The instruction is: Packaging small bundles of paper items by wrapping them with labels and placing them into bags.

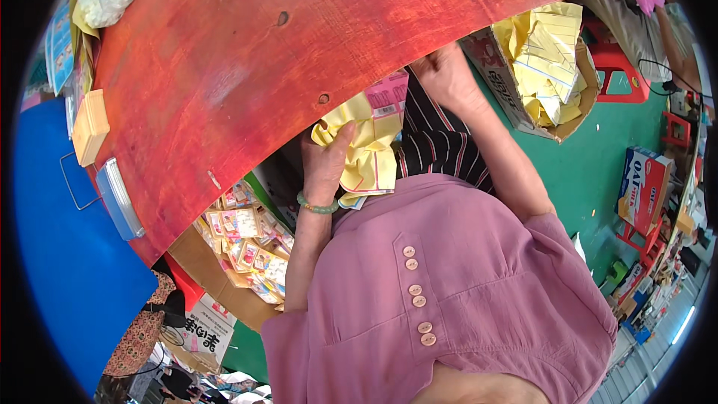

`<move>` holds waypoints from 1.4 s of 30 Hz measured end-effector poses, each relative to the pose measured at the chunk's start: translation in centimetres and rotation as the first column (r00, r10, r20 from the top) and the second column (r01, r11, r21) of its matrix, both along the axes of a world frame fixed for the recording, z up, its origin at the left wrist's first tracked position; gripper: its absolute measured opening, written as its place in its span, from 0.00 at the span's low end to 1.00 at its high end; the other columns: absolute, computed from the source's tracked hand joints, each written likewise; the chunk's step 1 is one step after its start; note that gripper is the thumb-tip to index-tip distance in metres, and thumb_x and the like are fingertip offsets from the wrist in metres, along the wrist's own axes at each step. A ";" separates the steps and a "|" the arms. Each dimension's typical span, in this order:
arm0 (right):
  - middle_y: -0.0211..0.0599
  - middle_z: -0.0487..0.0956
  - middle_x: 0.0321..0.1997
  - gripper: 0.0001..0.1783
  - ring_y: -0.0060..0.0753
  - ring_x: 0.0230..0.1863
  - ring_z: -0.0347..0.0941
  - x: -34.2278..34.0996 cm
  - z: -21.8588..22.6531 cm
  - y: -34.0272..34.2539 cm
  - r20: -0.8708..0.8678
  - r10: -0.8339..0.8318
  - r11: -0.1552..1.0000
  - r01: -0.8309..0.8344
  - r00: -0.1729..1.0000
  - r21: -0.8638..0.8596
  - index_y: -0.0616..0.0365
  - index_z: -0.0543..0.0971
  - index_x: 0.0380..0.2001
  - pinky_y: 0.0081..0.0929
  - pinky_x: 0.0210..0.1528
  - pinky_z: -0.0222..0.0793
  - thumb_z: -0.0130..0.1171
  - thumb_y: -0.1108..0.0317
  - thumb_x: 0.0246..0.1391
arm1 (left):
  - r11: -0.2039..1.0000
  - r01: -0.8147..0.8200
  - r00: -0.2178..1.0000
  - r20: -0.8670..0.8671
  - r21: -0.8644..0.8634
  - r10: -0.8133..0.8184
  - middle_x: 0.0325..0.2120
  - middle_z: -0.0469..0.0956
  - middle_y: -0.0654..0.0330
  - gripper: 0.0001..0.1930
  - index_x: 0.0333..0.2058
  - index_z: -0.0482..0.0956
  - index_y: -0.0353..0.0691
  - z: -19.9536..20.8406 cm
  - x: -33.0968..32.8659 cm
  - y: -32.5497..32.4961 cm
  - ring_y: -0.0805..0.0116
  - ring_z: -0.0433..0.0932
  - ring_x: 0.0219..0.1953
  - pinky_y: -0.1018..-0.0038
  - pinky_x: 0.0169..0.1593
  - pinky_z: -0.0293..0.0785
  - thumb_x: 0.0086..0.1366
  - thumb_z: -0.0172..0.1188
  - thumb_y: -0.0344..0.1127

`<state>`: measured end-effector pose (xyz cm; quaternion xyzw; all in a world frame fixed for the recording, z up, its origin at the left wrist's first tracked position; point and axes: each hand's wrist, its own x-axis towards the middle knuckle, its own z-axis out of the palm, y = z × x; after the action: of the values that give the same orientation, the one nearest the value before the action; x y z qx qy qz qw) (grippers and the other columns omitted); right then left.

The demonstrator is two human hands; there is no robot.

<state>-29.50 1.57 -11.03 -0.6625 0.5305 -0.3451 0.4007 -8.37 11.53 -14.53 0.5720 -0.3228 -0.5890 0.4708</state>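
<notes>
In the head view, I see the yellow paper in the middle of the frame, above the person's lap, crumpled together. The left hand holds it from its left side, with the thumb over the folds. A pink printed piece shows at its upper edge; whether they are joined, I cannot tell. The right hand, at upper centre, is bent at the edge of the red tabletop; its fingertips are hidden, so I cannot tell if it grips something.

The paper seems to me light and soft, not slippery, but easy to tear; the gathered folds look a safer hold than the loose lower corner. The tabletop edge stands in the way above. An open carton with yellow sheets is at upper right, and small printed packs lie at lower left.
</notes>
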 end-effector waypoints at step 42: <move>0.38 0.76 0.26 0.04 0.26 0.27 0.73 -1.6 10.4 7.4 0.060 0.134 0.991 -0.133 0.989 -0.009 0.65 0.76 0.28 0.25 0.30 0.68 0.61 0.76 0.51 | 0.765 0.514 0.743 0.648 -0.388 -0.170 0.41 0.78 0.50 0.19 0.45 0.76 0.32 12.6 -4.2 1.1 0.55 0.80 0.39 0.69 0.41 0.76 0.55 0.66 0.28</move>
<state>-31.09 9.00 -0.61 -0.6869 0.4718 -0.3386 0.4369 -12.54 12.67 -1.93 0.4915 -0.7067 -0.3496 0.3699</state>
